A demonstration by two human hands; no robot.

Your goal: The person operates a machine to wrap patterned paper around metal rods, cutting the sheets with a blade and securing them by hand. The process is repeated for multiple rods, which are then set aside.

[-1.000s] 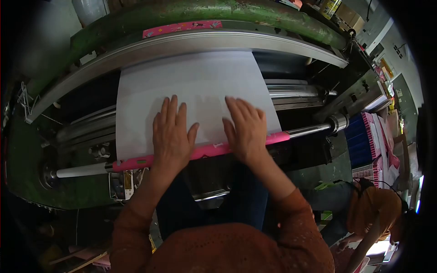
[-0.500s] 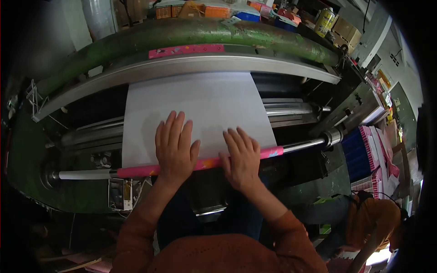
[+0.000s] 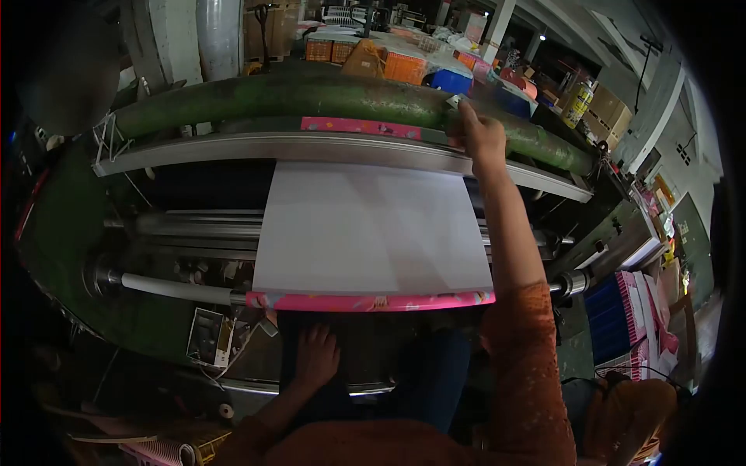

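Note:
My right hand [image 3: 483,140] reaches up to the green roller beam [image 3: 311,101]. Its fingers are curled, and thumb and fingertip close on a small flat light-grey piece [image 3: 455,101] at the beam's top. Down by my thigh, below the bar, my left hand [image 3: 317,357] rests with its fingers stretched out and holds nothing. Between them a white sheet [image 3: 373,225] runs from under the metal rail [image 3: 233,146] down to a pink patterned roll [image 3: 373,301] wound on the front shaft.
A white tube [image 3: 175,288] covers the shaft's left part. Beneath it sits an open metal box [image 3: 210,338] with wires. A blue crate [image 3: 610,318] with pink-edged sheets stands at the right, near another person [image 3: 641,412]. Orange crates [image 3: 404,66] and a yellow spray can [image 3: 577,105] lie beyond.
My right hand has left the sheet and gone up to the beam. My left hand has dropped from the sheet to my thigh. The view has tilted up, showing more background.

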